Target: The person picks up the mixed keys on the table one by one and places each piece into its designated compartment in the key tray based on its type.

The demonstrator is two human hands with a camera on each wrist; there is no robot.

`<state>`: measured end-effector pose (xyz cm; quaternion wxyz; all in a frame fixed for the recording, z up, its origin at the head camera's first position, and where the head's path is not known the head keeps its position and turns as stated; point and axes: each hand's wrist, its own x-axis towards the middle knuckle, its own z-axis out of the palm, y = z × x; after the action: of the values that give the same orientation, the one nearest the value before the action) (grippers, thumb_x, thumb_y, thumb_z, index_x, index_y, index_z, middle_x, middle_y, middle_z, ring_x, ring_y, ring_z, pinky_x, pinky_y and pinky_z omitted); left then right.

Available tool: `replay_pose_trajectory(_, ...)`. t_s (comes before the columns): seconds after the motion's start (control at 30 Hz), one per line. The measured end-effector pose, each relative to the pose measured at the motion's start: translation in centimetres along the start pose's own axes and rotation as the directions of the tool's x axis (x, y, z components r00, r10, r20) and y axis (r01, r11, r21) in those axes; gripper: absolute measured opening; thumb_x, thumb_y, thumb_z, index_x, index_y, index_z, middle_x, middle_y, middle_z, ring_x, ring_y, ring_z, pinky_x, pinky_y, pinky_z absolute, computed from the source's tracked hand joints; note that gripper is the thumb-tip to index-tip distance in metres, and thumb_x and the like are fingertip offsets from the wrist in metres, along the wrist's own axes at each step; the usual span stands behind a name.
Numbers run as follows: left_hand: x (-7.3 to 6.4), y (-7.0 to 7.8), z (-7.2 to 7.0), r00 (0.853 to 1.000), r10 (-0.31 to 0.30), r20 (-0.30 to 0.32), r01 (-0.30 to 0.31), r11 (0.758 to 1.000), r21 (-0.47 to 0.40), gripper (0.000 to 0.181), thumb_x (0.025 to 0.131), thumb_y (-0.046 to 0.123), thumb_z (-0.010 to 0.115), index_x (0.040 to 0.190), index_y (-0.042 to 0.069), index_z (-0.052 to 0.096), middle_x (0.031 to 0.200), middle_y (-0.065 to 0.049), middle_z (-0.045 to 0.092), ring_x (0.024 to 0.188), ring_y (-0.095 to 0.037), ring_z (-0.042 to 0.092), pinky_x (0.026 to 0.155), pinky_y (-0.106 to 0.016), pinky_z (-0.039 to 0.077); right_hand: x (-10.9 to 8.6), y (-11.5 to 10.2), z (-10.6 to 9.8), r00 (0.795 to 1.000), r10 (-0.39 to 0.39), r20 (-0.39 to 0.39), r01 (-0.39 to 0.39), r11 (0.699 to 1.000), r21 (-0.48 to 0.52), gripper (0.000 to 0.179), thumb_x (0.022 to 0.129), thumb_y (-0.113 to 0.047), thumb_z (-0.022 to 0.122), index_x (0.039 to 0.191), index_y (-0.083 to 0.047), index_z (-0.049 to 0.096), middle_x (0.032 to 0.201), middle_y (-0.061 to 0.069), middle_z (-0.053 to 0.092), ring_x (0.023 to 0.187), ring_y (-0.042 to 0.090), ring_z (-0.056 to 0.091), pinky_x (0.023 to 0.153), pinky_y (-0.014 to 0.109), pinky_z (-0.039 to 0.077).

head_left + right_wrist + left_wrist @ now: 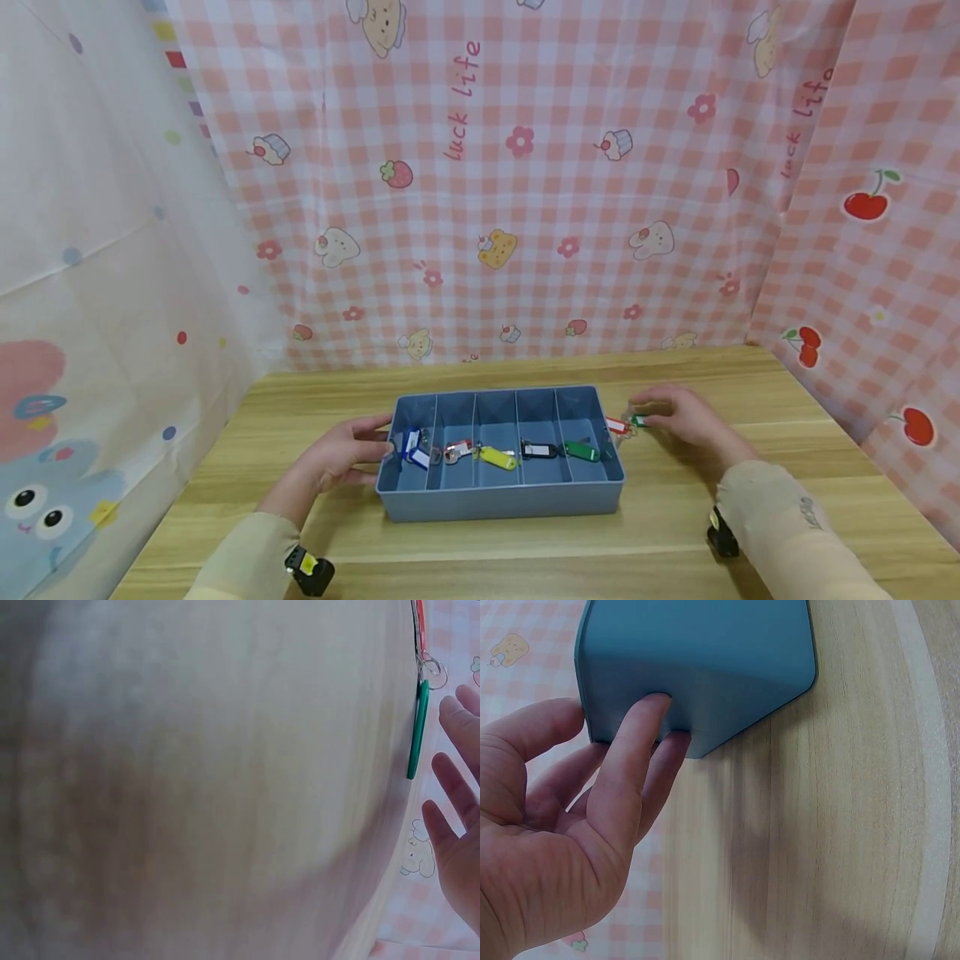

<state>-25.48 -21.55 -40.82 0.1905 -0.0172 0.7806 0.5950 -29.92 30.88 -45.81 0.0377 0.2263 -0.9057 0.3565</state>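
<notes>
A blue-grey divided tray (501,500) stands on the table with key tags in its compartments. My left hand (348,454) is at the tray's left end. In the left wrist view, the fingers (630,757) touch the end wall, only slightly bent. Beyond the right end lie a red key tag (617,426) and a green key tag (640,421), with metal rings between them. My right hand (682,417) is just right of the green tag. In the right wrist view, its spread fingers (454,784) are apart from the green tag (419,731).
From left to right, the compartments hold blue tags (417,450), a red tag with a key (457,451), a yellow tag (497,457), a black tag (538,451) and a green tag (582,451). Behind the wooden table (450,554) hangs a checked cloth (525,200).
</notes>
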Motion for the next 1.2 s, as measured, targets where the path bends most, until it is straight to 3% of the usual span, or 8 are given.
replay_pose_trajectory(0.33, -0.09, 0.09, 0.03, 1.0, -0.003, 0.002, 0.003, 1.0, 0.001, 0.064, 0.093, 0.0, 0.064, 0.151, 0.001, 0.036, 0.143, -0.034, 0.043, 0.104, -0.031, 0.064, 0.078, -0.048, 0.058, 0.36, -0.13, 0.39, 0.999, -0.032, -0.008, 0.031, 0.995, -0.094, 0.02, 0.087, 0.004, 0.07, 0.103, -0.006, 0.076, 0.106, 0.009, 0.071, 0.107, 0.036, 0.06, 0.096, 0.057, 0.045)
replay_pose_trajectory(0.8, 0.08, -0.03, -0.07, 1.0, 0.004, 0.014, -0.004, 1.0, -0.004, 0.064, 0.094, 0.0, 0.062, 0.151, 0.0, 0.036, 0.143, -0.034, 0.042, 0.103, -0.031, 0.064, 0.078, -0.048, 0.058, 0.6, -0.36, 0.82, 0.995, -0.102, -0.006, 0.1, 0.984, -0.144, 0.018, 0.086, 0.005, 0.071, 0.096, -0.009, 0.078, 0.1, 0.006, 0.072, 0.098, 0.029, 0.063, 0.089, 0.05, 0.05)
replay_pose_trajectory(1.2, 0.11, -0.12, -0.06, 1.0, 0.002, 0.004, -0.002, 1.0, -0.008, 0.064, 0.093, -0.001, 0.063, 0.151, 0.0, 0.036, 0.143, -0.034, 0.043, 0.104, -0.031, 0.063, 0.078, -0.049, 0.058, 0.86, -0.76, 0.85, 1.0, -0.015, -0.006, 0.014, 0.988, -0.156, 0.016, 0.086, 0.002, 0.072, 0.088, -0.012, 0.078, 0.096, 0.006, 0.071, 0.095, 0.029, 0.064, 0.088, 0.052, 0.052)
